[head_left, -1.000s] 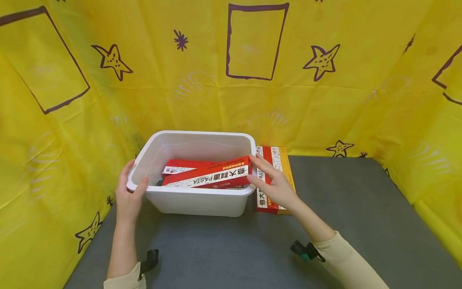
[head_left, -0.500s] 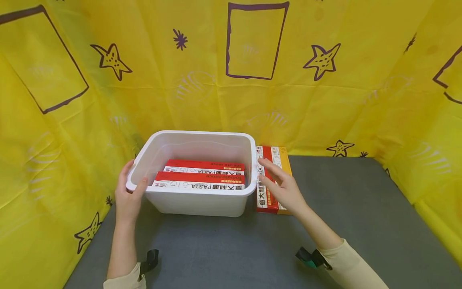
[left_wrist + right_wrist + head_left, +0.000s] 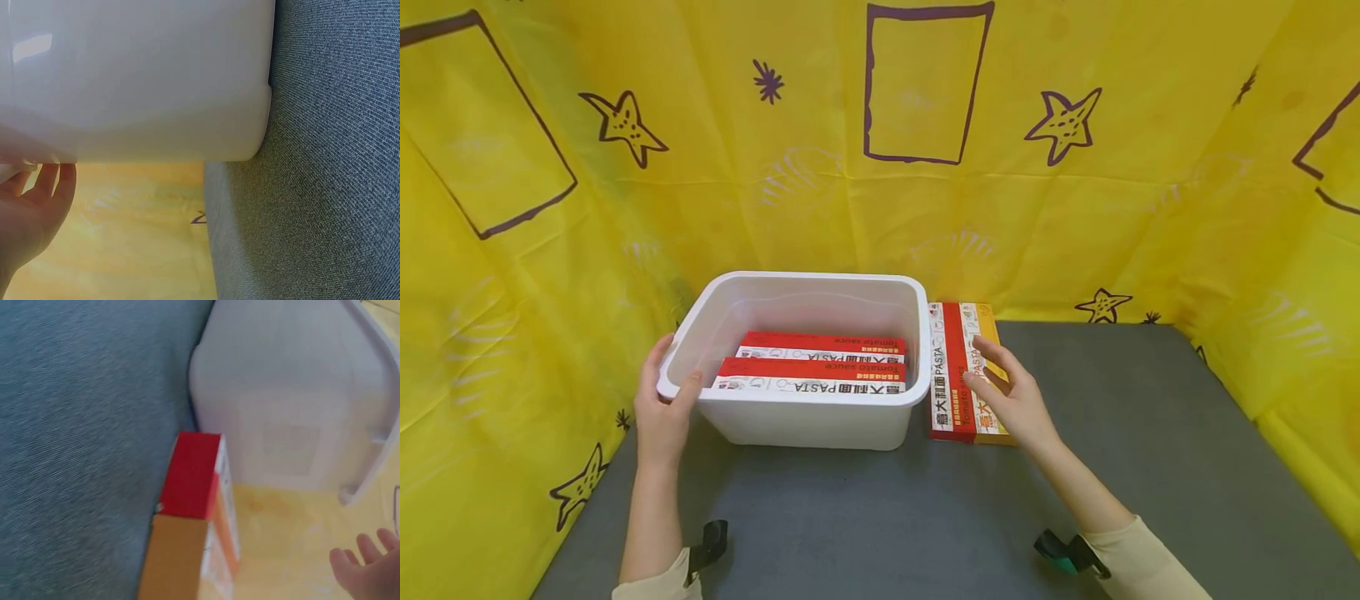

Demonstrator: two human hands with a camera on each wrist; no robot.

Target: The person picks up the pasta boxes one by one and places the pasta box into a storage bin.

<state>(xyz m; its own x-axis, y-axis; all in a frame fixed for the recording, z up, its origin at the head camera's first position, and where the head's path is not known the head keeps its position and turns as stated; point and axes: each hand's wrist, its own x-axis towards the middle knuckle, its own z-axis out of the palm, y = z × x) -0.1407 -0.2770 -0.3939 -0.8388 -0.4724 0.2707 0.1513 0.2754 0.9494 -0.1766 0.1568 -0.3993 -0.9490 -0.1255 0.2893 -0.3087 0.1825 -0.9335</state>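
A white plastic bin [image 3: 805,421] stands on the dark table, two red-and-white pasta boxes lying inside, the front one [image 3: 820,368] and the back one [image 3: 827,342]. My left hand [image 3: 662,408] grips the bin's left rim, thumb over the edge and fingers outside; the left wrist view shows those fingers [image 3: 65,181] against its wall. To the bin's right lie a red pasta box [image 3: 951,375] and a yellow-orange pasta box [image 3: 988,321], side by side. Above the yellow one hovers my right hand [image 3: 1018,404], fingers apart and holding nothing; the right wrist view shows it clear of the boxes.
A yellow cloth [image 3: 925,208] with purple drawings hangs behind and at both sides of the grey table [image 3: 865,525]. Black straps with mounts [image 3: 1063,552] sit on both wrists.
The pasta box my right hand held tilted at the rim has dropped flat into the bin. My right hand has let go and moved right, over the boxes outside. The left hand stays put.
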